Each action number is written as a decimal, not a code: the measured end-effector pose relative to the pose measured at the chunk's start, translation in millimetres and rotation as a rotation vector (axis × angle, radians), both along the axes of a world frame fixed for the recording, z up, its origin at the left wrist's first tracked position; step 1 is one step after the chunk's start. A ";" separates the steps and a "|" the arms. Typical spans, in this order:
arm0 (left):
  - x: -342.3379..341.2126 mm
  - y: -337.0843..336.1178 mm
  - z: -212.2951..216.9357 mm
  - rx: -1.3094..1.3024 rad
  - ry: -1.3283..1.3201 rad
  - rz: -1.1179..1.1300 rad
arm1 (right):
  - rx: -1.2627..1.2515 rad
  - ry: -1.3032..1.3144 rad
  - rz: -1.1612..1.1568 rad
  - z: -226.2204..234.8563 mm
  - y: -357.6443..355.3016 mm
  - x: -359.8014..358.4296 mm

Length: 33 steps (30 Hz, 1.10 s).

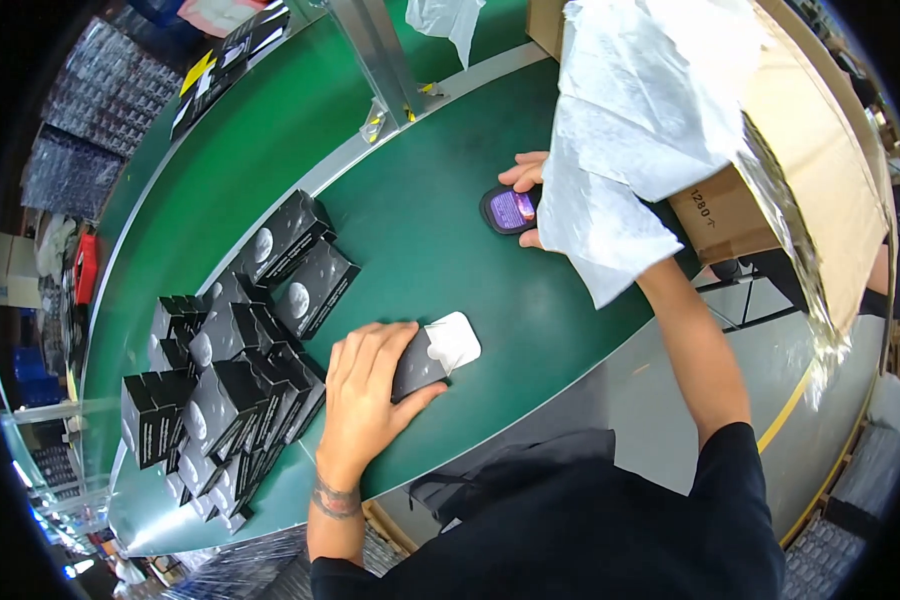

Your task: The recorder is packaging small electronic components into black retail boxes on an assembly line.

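Note:
My left hand (368,392) is wrapped round a small black box (417,367) lying on the green tabletop. The box's white end flap (455,342) stands open to the right. Farther back, my right hand (528,178) grips a small rounded black device (510,209) with a purple face, its fingertips on the far side and the thumb on the near side. A crumpled white plastic sheet (625,150) hangs over my right wrist and hides the back of that hand.
Left of my left hand, several black boxes (225,400) with a moon-like picture are piled up. A large open cardboard carton (725,215) stands at the right edge. A metal post (375,60) rises behind the green table (410,210).

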<state>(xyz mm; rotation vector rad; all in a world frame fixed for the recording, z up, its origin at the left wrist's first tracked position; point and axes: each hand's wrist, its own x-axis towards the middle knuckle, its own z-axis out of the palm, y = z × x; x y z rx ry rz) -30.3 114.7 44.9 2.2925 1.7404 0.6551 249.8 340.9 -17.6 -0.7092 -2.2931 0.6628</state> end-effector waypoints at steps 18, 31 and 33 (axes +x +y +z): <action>-1.4 1.9 1.2 -0.008 -0.004 0.010 | -0.156 0.035 -0.050 -9.2 130.2 -12.8; -2.5 0.8 0.7 -0.026 -0.036 0.024 | -0.150 0.081 0.056 5.6 41.9 -11.8; -1.6 1.8 2.2 -0.020 -0.035 0.017 | -0.144 0.082 0.065 10.3 50.5 15.0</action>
